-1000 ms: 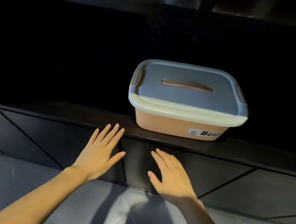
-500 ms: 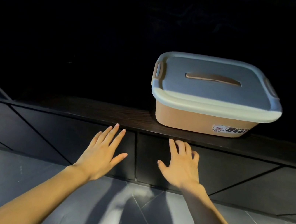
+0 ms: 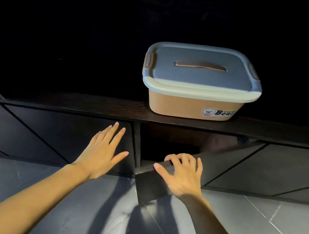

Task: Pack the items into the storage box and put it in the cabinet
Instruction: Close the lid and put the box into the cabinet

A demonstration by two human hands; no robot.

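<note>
Black cabinet door (image 3: 151, 185) ajar, right hand (image 3: 182, 179) clamped on its edge; left hand (image 3: 101, 154) splayed, free.

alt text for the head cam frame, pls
A person's right hand grips the top edge of a dark cabinet door swung partly open, while the left hand lies flat, fingers spread, against the closed door beside it. Above, a tan storage box with its grey lid on sits on the dark cabinet top.

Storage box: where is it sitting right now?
In the head view the lidded storage box stands right of centre on the dark cabinet top, above the cabinet door that the right hand grips.
</note>
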